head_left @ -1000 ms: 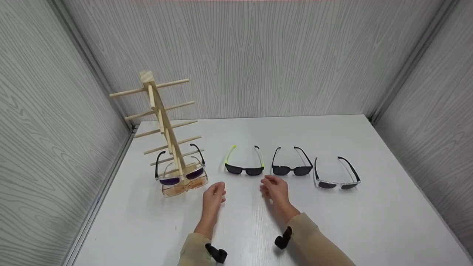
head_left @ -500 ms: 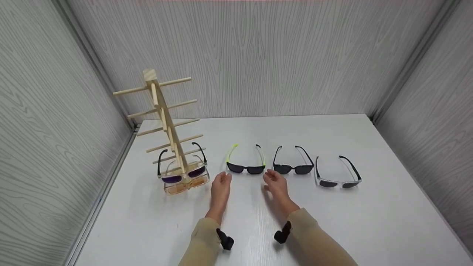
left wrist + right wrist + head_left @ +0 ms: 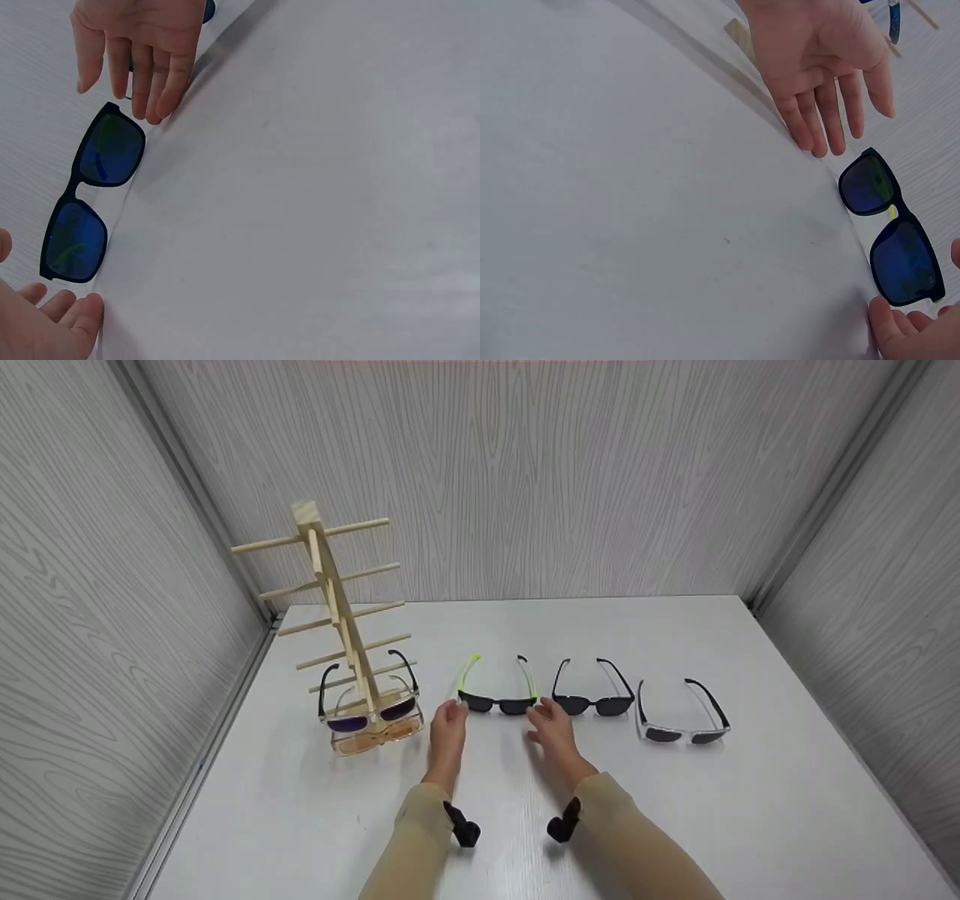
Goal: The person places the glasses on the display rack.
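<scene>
Black-framed sunglasses with yellow-green temples (image 3: 480, 704) lie unfolded on the white table, lenses toward me. At their left end is my left hand (image 3: 448, 733), fingers loosely extended near the frame corner. My right hand (image 3: 555, 731) sits at the right end, its fingertips by the other corner. In the left wrist view a small gap shows between the dark lenses (image 3: 112, 150) and the fingers of both hands. The right wrist view shows the frame (image 3: 904, 255) between the hands, with fingers spread and gripping nothing. Whether any fingertip touches the frame is hard to tell.
Black sunglasses (image 3: 592, 705) and clear-framed sunglasses (image 3: 682, 735) lie to the right. On the left stands a wooden peg rack (image 3: 337, 600); its low pegs carry purple-lensed glasses (image 3: 349, 724) and orange-lensed glasses (image 3: 360, 744). Wood-grain panels (image 3: 487, 487) enclose the table.
My left hand has moved right and forward to the left end of the green-templed sunglasses. My right hand has shifted slightly forward and left to their right end. The glasses stay put.
</scene>
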The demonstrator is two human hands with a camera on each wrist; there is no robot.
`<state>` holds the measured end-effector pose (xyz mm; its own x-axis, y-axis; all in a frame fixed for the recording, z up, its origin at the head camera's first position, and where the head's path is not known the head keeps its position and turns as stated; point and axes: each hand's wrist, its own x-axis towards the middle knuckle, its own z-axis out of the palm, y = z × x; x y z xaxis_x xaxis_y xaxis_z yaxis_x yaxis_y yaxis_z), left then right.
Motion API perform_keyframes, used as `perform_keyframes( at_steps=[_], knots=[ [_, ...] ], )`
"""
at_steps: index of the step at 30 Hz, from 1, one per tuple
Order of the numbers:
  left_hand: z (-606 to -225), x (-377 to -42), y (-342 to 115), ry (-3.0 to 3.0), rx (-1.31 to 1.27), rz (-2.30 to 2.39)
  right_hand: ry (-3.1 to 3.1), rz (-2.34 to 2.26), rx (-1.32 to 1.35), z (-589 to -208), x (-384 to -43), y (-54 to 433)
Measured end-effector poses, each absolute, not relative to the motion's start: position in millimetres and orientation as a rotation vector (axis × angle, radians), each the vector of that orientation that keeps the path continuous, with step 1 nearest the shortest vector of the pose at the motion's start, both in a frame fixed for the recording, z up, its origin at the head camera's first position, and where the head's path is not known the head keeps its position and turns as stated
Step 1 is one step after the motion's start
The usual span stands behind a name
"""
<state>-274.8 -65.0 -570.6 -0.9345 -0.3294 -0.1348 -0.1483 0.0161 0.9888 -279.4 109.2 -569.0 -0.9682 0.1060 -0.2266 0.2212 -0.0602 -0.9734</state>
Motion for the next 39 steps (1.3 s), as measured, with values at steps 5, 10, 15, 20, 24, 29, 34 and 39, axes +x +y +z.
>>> perform_keyframes(
  at_steps=[5, 10, 15, 20, 24, 29, 34, 39],
  knots=[
    [-566, -286, -62, -2.145, 0.493, -2.053, 2.058, -2.252, 0.452, -567, -283, 106],
    [-568, -294, -63, -2.141, 0.549, -2.049, 1.997, -2.246, 0.509, -567, -288, 102],
    [-570, -297, -65, -2.136, 0.58, -2.033, 1.944, -2.244, 0.556, -566, -294, 101],
    [-570, -300, -64, -2.157, 0.599, -2.012, 1.926, -2.235, 0.598, -565, -298, 102],
    [-571, -301, -64, -2.189, 0.615, -2.003, 1.936, -2.243, 0.608, -563, -298, 103],
    [-571, -299, -65, -2.159, 0.614, -2.027, 1.968, -2.212, 0.631, -562, -299, 105],
    [-570, -295, -65, -2.12, 0.637, -2.02, 1.955, -2.227, 0.671, -563, -300, 107],
    [-569, -292, -65, -2.097, 0.657, -2.065, 1.917, -2.269, 0.673, -564, -298, 108]
  ],
)
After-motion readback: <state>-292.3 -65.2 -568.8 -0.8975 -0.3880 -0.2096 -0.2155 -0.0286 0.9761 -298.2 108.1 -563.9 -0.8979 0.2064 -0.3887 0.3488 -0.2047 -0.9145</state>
